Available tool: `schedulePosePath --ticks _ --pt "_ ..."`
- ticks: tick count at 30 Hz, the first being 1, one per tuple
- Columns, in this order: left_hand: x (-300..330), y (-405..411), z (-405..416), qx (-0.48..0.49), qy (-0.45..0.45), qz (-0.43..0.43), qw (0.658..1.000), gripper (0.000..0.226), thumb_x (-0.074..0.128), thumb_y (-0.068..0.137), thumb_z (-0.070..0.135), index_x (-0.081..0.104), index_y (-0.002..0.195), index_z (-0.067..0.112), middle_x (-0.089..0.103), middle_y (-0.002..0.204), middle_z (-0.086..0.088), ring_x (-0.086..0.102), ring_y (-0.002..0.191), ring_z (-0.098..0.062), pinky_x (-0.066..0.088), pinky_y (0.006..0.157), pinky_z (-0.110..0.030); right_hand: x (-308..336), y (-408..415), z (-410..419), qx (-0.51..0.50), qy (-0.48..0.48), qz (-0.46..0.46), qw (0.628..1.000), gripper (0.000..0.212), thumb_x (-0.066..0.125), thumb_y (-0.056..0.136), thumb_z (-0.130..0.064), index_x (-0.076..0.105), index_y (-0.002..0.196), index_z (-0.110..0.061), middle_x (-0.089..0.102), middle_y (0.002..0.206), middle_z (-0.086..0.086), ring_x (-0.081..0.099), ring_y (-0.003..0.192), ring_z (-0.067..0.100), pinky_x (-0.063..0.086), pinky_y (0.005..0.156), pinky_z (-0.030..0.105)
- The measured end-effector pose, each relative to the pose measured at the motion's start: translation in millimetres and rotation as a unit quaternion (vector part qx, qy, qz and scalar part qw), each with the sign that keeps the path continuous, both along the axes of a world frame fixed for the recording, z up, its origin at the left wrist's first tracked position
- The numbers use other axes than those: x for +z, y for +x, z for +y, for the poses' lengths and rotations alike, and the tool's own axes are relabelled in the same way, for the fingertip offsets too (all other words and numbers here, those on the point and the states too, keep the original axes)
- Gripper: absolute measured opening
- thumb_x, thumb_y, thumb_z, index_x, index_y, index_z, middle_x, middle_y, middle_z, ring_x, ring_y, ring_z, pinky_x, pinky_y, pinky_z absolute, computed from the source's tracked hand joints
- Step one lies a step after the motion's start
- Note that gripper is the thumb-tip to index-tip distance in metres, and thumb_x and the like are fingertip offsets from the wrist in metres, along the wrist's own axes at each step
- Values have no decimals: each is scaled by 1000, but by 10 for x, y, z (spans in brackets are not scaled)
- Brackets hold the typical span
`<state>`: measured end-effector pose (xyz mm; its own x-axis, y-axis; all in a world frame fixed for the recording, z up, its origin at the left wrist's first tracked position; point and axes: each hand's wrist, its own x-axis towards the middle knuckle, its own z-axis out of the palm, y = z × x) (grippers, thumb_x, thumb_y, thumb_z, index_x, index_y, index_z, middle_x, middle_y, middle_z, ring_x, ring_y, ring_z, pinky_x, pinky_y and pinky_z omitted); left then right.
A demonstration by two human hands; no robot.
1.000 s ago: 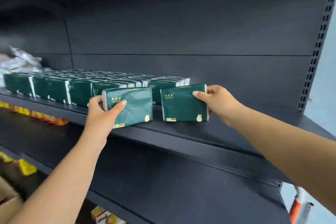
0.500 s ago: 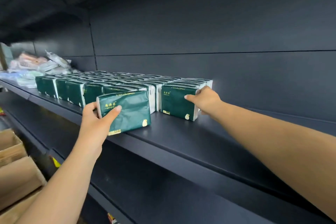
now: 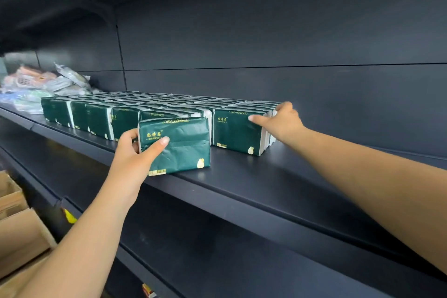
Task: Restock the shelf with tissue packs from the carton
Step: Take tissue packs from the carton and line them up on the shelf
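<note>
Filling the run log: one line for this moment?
left hand: grips tissue pack | right hand: steadies end pack | shelf

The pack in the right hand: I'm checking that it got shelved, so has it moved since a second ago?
Yes. The right hand has pushed its tissue pack back from the shelf front, against the stocked row.
</note>
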<state>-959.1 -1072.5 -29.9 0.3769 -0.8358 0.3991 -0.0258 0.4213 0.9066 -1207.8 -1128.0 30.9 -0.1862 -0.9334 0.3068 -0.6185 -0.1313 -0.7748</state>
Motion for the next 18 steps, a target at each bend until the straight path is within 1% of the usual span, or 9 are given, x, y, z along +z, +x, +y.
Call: schedulePosePath --ticks 2,4,6,7,9,11,14,15,18 --pt "16 -54 7 -23 -5 -8 1000 37 67 82 16 49 114 18 64 105 4 62 97 -9 48 82 -29 43 -10 84 -14 -74 3 997 68 66 82 -45 38 134 -11 39 136 5 40 126 23 34 99 31" --pt "46 -156 17 -51 -12 -17 998 36 66 82 16 51 115 19 65 103 7 64 94 -5 48 80 -27 85 39 236 48 -121 -26 991 57 67 82 -42 45 129 -16 45 129 2 45 119 17 36 96 25" --pt "74 -278 13 -76 -19 -38 996 33 66 82 17 52 111 23 66 101 11 64 92 -2 48 81 -26 101 105 429 159 -107 -49 980 45 68 82 -36 49 121 -22 48 118 -4 49 105 10 36 87 17" --pt "84 -345 8 -87 -23 -51 995 33 66 82 17 52 110 25 65 102 11 63 94 -2 47 82 -26 92 124 521 207 -84 -34 974 43 69 82 -33 49 119 -26 47 115 -8 49 102 7 37 83 12" --pt "94 -464 11 -103 -31 -73 991 31 66 82 17 51 106 29 64 104 12 61 97 -2 47 84 -27 46 127 625 261 -42 43 963 46 70 82 -24 49 123 -26 47 115 -12 47 100 3 37 74 1" --pt "87 -533 12 -112 -32 -96 989 29 65 83 18 50 100 35 63 104 14 61 95 2 47 83 -24 14 83 666 271 -39 90 958 49 70 82 -13 51 127 -22 49 114 -11 48 96 5 35 71 -4" --pt "60 -552 46 -104 -30 -188 976 24 61 86 27 49 105 34 61 103 21 58 93 9 44 81 -20 18 -26 712 258 -42 99 960 45 71 80 -7 54 116 -28 54 106 -13 51 87 19 39 69 5" --pt "43 -539 52 -92 -33 -235 967 25 59 87 30 48 109 34 59 103 24 55 96 9 42 83 -21 32 -70 727 249 -41 115 961 44 72 80 -8 55 115 -29 53 100 -15 50 82 17 38 65 4" --pt "-38 -457 64 -54 -39 -370 927 31 53 87 45 46 116 36 53 97 29 52 95 1 35 85 -22 81 -199 744 209 -40 187 959 48 73 80 -17 55 124 -25 46 89 -23 46 65 -4 34 59 0"
